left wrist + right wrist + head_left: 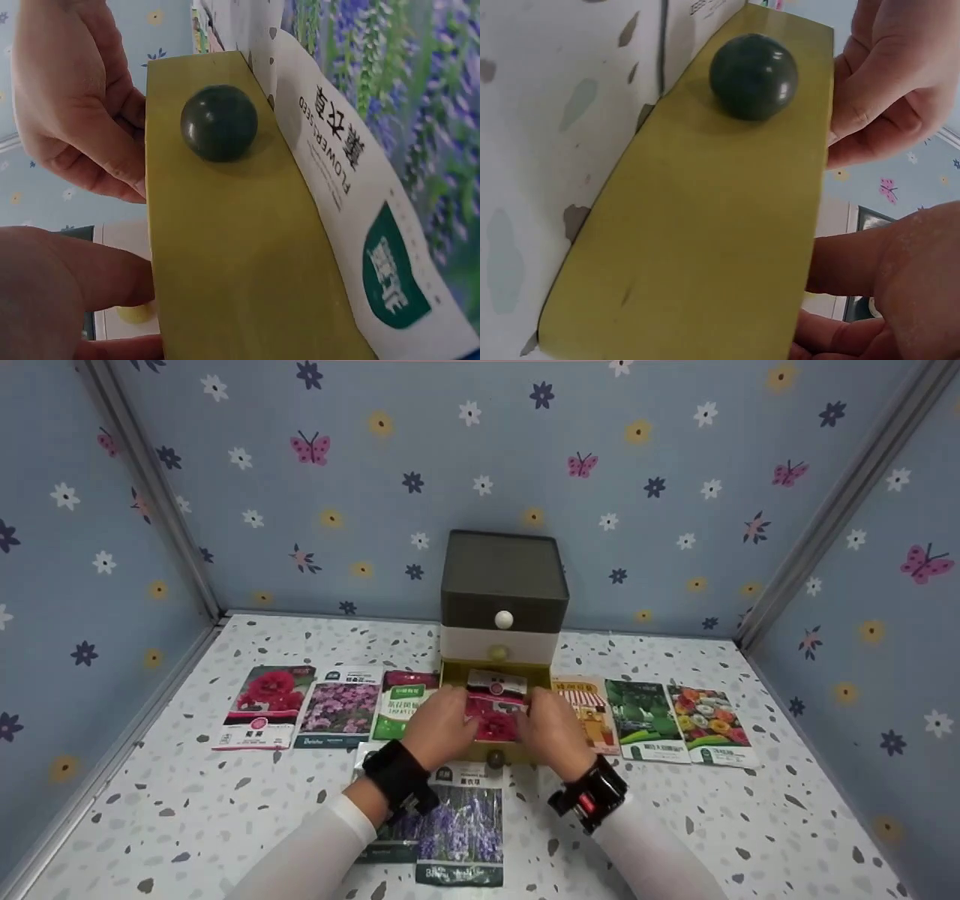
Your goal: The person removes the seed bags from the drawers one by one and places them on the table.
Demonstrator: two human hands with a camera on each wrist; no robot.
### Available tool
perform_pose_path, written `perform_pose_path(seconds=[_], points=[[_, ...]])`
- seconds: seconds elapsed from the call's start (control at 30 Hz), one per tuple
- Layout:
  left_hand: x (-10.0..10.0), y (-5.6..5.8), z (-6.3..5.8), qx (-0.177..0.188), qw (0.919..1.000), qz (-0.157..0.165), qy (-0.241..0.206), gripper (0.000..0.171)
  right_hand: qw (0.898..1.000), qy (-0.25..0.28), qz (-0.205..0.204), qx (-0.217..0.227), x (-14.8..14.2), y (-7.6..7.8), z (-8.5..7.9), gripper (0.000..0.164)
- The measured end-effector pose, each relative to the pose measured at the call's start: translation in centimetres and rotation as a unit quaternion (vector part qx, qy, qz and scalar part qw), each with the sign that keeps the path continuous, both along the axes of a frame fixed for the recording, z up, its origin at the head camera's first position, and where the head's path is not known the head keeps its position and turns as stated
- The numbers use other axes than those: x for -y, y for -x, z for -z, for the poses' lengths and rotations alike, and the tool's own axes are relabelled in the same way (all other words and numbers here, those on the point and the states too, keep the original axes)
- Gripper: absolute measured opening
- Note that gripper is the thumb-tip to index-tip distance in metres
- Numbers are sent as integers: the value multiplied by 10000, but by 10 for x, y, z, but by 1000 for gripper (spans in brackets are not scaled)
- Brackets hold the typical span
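Observation:
A seed packet with red flowers stands tilted in the pulled-out yellow bottom drawer of a small chest. At its left edge my left hand pinches it, thumb toward the front. My right hand holds the opposite edge the same way. From both wrist views, the yellow drawer front with its dark round knob covers the packet and the fingertips inside. The left hand fills the lower left of its wrist view; the right hand is at lower right in its own.
The chest has closed dark and white drawers above. Flower packets lie to its left, and several more, including a green one, to its right. A lavender packet overlaps another in front. Patterned panels enclose the table.

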State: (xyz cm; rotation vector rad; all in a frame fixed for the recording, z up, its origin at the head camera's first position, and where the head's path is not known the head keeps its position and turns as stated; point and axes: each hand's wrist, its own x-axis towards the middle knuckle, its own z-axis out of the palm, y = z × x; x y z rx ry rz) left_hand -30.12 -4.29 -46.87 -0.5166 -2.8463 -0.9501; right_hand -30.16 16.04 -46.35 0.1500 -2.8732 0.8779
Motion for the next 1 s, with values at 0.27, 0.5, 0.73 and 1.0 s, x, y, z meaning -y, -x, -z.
perform_pose_path(seconds=[0.27,0.5,0.73,1.0], points=[[-9,8,3,-110,9988,48,467,17,9979,-568,-128,-275,3,-3,7,16],[-14,13,8,-254,9962,103,821,19,9928,-1075,-260,-462,6,-2,9,8],[-16,19,12,-35,9932,334,1111,22,9888,-1295,-489,-558,9,0,8,6],[-15,68,79,-352,9861,535,1536,30,9814,-1869,-438,-62,13,2,5,11]])
